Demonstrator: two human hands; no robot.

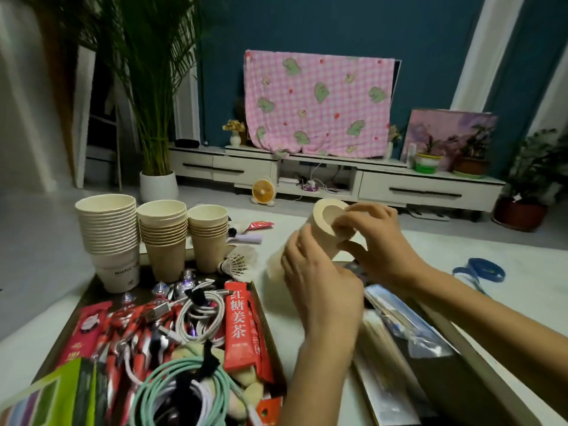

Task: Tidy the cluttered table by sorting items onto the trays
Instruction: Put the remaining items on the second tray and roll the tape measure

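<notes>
Both my hands hold a stack of beige paper cups [322,232], tipped so its bottom faces me, above the table's middle. My left hand [319,287] grips the lower part of the stack. My right hand [368,232] pinches the top cup at its base. On the dark tray [92,290] at the left stand three stacks of paper cups [107,235] [164,238] [209,238], with a shuttlecock [241,261] beside them. Red sachets [239,324], coiled white cables [199,315] and a teal cable [172,382] fill the tray's near part.
A second tray [461,348] at the right holds silvery packets [396,321]. A blue ribbon [485,270] lies on the white table at far right. A small red wrapper [259,225] sits behind the cups. A green box [46,398] is at the lower left.
</notes>
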